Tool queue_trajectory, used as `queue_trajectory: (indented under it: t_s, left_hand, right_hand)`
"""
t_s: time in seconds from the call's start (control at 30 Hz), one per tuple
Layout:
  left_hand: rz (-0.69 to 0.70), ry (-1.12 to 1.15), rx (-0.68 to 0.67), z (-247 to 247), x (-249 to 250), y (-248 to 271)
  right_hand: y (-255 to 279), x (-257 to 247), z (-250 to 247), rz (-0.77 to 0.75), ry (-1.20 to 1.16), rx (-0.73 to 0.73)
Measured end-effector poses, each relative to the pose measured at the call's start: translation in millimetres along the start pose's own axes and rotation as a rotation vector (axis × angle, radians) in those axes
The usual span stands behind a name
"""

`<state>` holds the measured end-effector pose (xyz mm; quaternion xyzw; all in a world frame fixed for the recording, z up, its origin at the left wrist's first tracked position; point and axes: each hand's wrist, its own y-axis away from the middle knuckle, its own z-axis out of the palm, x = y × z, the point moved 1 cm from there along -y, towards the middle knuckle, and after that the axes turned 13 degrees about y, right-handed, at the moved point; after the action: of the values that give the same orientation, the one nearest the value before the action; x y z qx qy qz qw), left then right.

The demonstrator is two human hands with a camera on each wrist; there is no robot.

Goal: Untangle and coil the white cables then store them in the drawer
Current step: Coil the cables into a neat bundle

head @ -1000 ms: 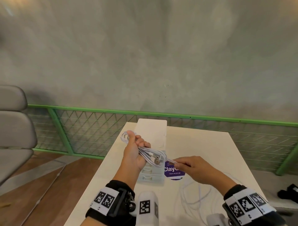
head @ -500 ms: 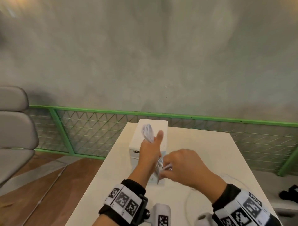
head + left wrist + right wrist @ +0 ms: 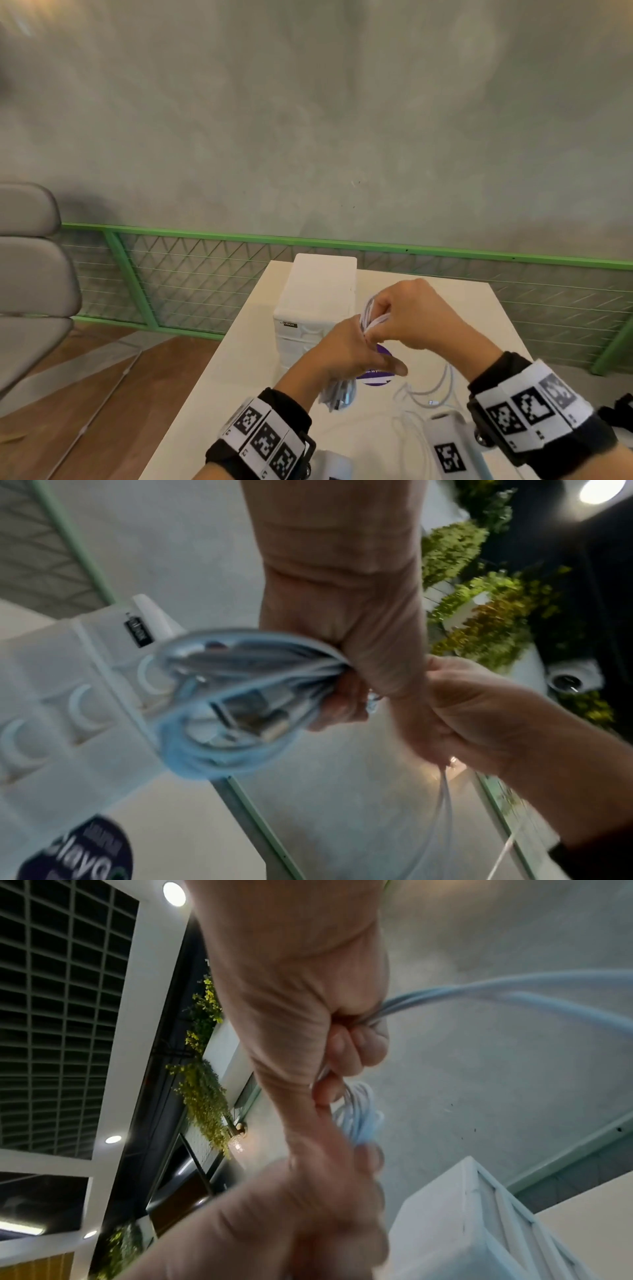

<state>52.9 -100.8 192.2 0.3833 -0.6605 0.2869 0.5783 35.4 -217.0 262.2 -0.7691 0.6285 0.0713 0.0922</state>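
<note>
My left hand [image 3: 346, 351] grips a bundle of coiled white cable [image 3: 337, 397] at its middle; loops stick out below the fist and above it. In the left wrist view the coil [image 3: 222, 704] hangs blurred from the left hand [image 3: 342, 656], with metal plugs [image 3: 253, 715] inside the loop. My right hand [image 3: 406, 317] holds a cable strand right at the top of the bundle, touching the left hand. From the right hand [image 3: 479, 710] a strand [image 3: 441, 818] runs down. The white drawer unit [image 3: 318, 298] stands just left of both hands, its drawers closed.
More loose white cable [image 3: 431, 394] lies on the white table [image 3: 445, 301] under my right wrist. A purple round sticker [image 3: 376, 375] sits beneath the hands. A green mesh railing [image 3: 191, 274] runs behind the table and a grey chair [image 3: 30, 274] stands at the left.
Both hands have come together and shifted right. The left hand turned the bundle so one end points down; the right hand rose from the table side to the bundle's top.
</note>
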Motion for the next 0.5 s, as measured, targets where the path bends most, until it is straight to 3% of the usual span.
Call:
queue_trajectory:
  t_s: [0.1,0.3,0.4,0.5]
  left_hand:
    - [-0.069,-0.392,0.149,-8.9,-7.2,-7.6]
    - [-0.116,-0.926,0.108,-29.5,-23.4,-0.6]
    - [-0.058,-0.882,0.113,-24.6,-20.1,-0.9]
    - [-0.017,-0.617,0.168,-22.8,-11.8,0.7]
  right_hand:
    - [-5.5,17.3,-17.0,0.0,-0.011,-0.022]
    - [-15.5,60.3,-54.1,0.115,-0.18,0.182]
    - [-22.9,68.1,-49.1,0.155,-0.179,0.262]
    - [-24.8,82.5,-40.3,0.227,-0.227,0.324]
